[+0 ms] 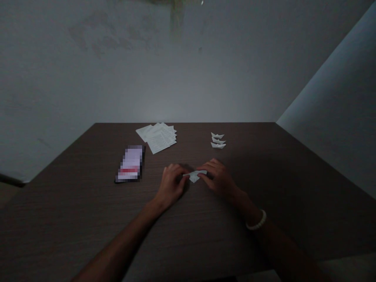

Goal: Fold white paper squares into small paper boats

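Note:
A small piece of folded white paper (194, 176) sits just above the dark wooden tabletop, at the middle of the view. My left hand (172, 185) pinches its left end, and my right hand (216, 178) holds its right end. A lower corner of the paper hangs between my hands. Three small folded paper boats (218, 140) stand in a close row farther away, beyond my right hand.
A loose stack of printed white sheets (159, 137) lies at the far side of the dark wood table (73, 223). A smartphone (129, 163) with a pixelated screen lies to the left. A white beaded bracelet (256, 220) circles my right wrist. Walls stand behind and right.

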`<control>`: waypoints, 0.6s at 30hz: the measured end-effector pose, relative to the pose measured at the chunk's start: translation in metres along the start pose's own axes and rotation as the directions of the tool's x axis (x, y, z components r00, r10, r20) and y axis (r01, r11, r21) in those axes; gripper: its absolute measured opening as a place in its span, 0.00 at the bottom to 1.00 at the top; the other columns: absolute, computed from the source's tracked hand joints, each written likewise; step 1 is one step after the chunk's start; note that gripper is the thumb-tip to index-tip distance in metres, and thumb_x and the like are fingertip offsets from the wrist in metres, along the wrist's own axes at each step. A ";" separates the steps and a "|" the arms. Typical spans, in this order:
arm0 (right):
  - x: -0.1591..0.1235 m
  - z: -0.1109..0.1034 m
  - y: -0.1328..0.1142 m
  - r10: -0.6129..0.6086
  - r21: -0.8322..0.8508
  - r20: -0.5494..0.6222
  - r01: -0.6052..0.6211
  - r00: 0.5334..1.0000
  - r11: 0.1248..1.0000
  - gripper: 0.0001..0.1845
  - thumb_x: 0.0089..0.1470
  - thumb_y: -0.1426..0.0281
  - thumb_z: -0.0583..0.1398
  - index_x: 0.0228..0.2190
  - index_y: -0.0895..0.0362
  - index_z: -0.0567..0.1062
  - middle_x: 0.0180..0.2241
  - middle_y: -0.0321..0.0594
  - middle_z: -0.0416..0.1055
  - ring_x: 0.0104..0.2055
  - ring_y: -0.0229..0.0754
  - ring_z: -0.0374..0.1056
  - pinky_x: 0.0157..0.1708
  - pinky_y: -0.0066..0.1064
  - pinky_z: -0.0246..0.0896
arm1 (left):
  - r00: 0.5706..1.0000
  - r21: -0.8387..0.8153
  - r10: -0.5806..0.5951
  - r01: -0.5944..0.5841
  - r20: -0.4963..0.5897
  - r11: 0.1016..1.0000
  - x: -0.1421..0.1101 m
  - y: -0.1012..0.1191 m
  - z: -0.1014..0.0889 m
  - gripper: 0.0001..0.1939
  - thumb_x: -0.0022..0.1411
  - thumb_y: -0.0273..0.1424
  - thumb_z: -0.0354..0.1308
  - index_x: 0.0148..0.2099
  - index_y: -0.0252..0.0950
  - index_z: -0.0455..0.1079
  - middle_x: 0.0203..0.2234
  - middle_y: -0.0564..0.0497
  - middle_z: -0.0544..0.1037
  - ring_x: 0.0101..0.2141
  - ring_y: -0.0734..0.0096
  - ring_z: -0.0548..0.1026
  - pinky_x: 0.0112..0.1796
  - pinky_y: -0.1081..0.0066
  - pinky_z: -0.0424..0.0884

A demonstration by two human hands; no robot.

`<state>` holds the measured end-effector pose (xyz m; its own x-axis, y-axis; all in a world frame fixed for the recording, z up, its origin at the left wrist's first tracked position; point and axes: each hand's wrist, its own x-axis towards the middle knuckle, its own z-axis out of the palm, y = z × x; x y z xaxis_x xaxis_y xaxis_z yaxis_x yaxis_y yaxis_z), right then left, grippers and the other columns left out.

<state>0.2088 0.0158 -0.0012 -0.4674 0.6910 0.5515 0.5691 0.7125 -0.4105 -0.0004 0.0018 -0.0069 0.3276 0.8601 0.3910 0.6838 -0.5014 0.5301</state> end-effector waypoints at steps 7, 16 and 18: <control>-0.002 0.003 0.000 -0.113 -0.125 -0.005 0.112 0.994 0.986 0.05 0.58 0.74 0.59 0.33 0.57 0.76 0.31 0.40 0.74 0.35 0.41 0.63 0.38 0.33 0.60 | 0.992 0.133 0.127 -0.122 -0.026 0.984 -0.003 -0.003 -0.002 0.07 0.64 0.27 0.51 0.39 0.36 0.70 0.37 0.48 0.75 0.39 0.63 0.67 0.40 0.62 0.60; -0.008 0.008 0.002 -0.116 -0.167 0.182 0.147 0.976 0.975 0.05 0.57 0.73 0.61 0.32 0.56 0.78 0.34 0.39 0.75 0.37 0.41 0.63 0.39 0.31 0.60 | 0.960 0.235 0.178 -0.228 0.218 0.945 -0.001 0.000 -0.002 0.09 0.64 0.29 0.52 0.39 0.37 0.75 0.37 0.47 0.77 0.40 0.60 0.67 0.39 0.61 0.60; -0.009 0.007 0.004 -0.098 -0.141 0.207 0.129 0.973 0.982 0.05 0.57 0.72 0.61 0.32 0.55 0.79 0.35 0.39 0.75 0.38 0.41 0.64 0.40 0.32 0.61 | 0.956 0.219 0.183 -0.234 0.229 0.947 0.000 -0.002 -0.004 0.10 0.65 0.30 0.52 0.39 0.38 0.76 0.38 0.48 0.77 0.40 0.60 0.68 0.39 0.61 0.60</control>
<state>0.2105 0.0135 -0.0127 -0.6506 0.6282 0.4267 0.5939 0.7711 -0.2296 -0.0046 0.0022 -0.0052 0.5881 0.7517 0.2984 0.7137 -0.6559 0.2457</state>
